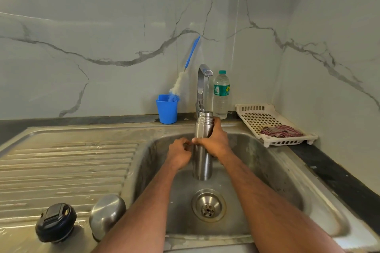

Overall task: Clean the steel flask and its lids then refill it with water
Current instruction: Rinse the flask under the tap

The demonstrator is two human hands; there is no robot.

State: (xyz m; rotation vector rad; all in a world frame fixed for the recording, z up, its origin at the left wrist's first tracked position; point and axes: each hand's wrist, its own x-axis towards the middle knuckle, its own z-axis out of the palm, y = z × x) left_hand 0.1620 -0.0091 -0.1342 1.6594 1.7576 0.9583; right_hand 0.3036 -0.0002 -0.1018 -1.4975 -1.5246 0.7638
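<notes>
The steel flask (202,162) stands upright over the sink basin (267,170), its open mouth under the tap (202,80), from which a thin stream of water runs. My right hand (213,139) grips the flask around its upper body. My left hand (178,153) is beside the flask at its left, fingers curled and touching it near my right thumb. The black inner lid (56,222) and the steel cup lid (107,214) sit on the drainboard at the lower left.
A blue cup (167,112) holding a long bottle brush (185,74) stands behind the sink. A plastic water bottle (221,94) is right of the tap. A white tray (257,117) with a striped cloth (281,131) sits on the right counter. The drain (208,205) lies below the flask.
</notes>
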